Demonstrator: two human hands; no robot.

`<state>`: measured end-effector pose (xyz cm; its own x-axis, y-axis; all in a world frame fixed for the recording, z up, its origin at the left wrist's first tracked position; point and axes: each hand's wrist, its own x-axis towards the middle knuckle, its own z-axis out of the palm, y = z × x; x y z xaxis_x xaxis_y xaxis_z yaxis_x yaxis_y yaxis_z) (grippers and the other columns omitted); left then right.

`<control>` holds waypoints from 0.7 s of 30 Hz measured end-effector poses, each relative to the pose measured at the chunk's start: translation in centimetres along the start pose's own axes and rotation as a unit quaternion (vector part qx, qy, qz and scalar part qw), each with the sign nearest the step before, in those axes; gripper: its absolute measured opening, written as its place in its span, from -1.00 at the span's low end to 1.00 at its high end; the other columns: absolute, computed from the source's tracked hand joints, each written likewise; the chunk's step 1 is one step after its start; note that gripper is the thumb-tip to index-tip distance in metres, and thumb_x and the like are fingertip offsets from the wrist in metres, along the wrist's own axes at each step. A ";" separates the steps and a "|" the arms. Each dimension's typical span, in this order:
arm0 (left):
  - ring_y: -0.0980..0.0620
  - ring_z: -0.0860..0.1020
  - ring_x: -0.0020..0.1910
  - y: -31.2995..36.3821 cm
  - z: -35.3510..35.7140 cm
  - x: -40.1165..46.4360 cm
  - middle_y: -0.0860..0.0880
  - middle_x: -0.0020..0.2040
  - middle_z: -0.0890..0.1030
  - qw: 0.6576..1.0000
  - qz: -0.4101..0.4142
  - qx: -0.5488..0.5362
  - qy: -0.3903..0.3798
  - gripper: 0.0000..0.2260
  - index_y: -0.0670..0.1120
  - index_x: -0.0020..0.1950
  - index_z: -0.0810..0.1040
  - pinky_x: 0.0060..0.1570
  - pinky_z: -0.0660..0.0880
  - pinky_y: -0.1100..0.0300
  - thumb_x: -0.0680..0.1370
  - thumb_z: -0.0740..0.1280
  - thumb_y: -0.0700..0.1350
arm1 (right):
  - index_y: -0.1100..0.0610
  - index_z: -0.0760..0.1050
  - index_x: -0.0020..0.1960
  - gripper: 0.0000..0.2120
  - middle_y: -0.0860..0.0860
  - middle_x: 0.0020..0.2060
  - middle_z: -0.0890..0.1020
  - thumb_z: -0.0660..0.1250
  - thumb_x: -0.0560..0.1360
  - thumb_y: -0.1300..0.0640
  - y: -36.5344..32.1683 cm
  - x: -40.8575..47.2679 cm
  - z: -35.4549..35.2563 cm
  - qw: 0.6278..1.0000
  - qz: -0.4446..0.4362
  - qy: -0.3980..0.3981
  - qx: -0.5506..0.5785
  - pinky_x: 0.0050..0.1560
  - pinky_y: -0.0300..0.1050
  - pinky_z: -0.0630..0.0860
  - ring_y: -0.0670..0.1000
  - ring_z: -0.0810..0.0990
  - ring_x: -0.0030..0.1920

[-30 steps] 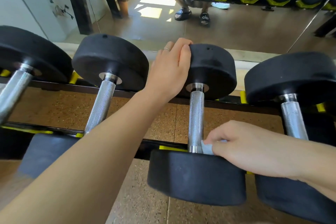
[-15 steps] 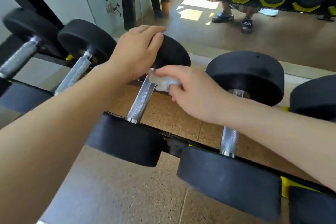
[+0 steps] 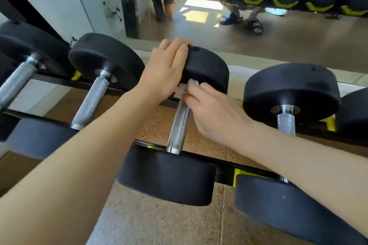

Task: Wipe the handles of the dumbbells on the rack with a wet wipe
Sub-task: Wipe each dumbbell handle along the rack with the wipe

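Note:
Black dumbbells with knurled steel handles lie side by side on a black rack (image 3: 223, 167). The middle dumbbell's handle (image 3: 179, 127) runs from its near head up to its far head (image 3: 209, 69). My left hand (image 3: 165, 69) rests on the top of that far head, fingers laid over its edge. My right hand (image 3: 213, 113) pinches a crumpled white wet wipe (image 3: 184, 88) against the far end of the handle, right under the far head. Most of the wipe is hidden by my fingers.
Neighbouring dumbbells lie close by: one to the left (image 3: 91, 99) and one to the right (image 3: 286, 121). A mirror (image 3: 258, 42) behind the rack reflects more dumbbells and a person's feet. Speckled brown floor (image 3: 163, 225) shows under the rack.
My right hand has slid the wipe from the near end of the handle up to its far end. The left hand has stayed on the far head. The view has shifted.

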<state>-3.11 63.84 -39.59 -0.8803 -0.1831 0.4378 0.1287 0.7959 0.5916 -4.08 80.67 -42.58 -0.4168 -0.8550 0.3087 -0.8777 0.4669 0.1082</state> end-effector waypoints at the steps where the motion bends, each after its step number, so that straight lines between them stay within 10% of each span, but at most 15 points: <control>1: -0.10 0.43 0.21 -0.1 0.1 0.0 0.05 0.13 0.46 1.000 -0.009 -0.005 0.003 -0.67 -0.02 0.33 0.51 0.29 0.36 -0.03 0.74 0.00 -0.04 | 0.23 0.54 0.26 -0.63 0.13 0.16 0.53 0.28 0.46 0.32 0.0 -0.4 -0.1 0.999 0.038 0.008 0.032 -0.11 -0.25 0.43 0.12 0.51 0.09; 10: -0.07 0.44 0.19 -0.8 1.0 0.2 -0.04 0.15 0.52 0.998 -0.035 -0.026 0.038 -0.64 0.08 0.30 0.50 0.27 0.38 -0.02 0.72 -0.05 0.03 | 0.00 0.61 -0.07 -0.77 -0.04 -0.16 0.61 0.23 0.49 0.24 -1.4 0.4 0.0 0.893 0.288 -0.022 0.346 -0.11 -0.12 0.47 -0.03 0.54 -0.11; 13: -0.05 0.44 0.21 -0.8 1.1 0.1 -0.03 0.16 0.52 0.998 -0.038 -0.030 0.043 -0.63 0.07 0.32 0.51 0.27 0.39 0.00 0.72 -0.04 0.03 | 0.21 0.64 0.00 -0.74 0.19 -0.03 0.65 0.24 0.39 0.33 -1.0 1.3 0.5 0.729 0.416 -0.070 0.540 0.07 0.04 0.56 0.16 0.59 -0.01; 16: -0.04 0.44 0.21 -0.7 1.1 0.1 -0.02 0.14 0.51 0.997 -0.046 -0.043 0.053 -0.64 0.08 0.30 0.52 0.27 0.38 0.00 0.72 -0.03 0.03 | 0.33 0.55 0.17 -0.57 0.14 -0.01 0.56 0.17 0.34 0.36 0.2 1.2 0.6 0.533 0.418 -0.123 0.725 -0.27 -0.19 0.40 0.03 0.45 -0.22; 21: 0.02 0.43 0.21 -0.6 1.1 0.0 0.00 0.15 0.50 0.996 -0.066 -0.045 0.050 -0.66 0.14 0.28 0.52 0.24 0.37 0.10 0.73 -0.02 0.03 | 0.19 0.44 0.08 -0.46 0.26 0.15 0.52 0.28 0.08 0.33 0.6 1.5 1.1 0.414 0.419 -0.125 0.799 -0.34 -0.19 0.41 -0.02 0.40 -0.34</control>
<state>-3.67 64.01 -40.62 -0.8425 -0.3429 0.4154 0.0592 0.7077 0.7041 -5.53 79.41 -43.07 -0.5698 -0.6341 -0.5227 0.6457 0.0480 -0.7621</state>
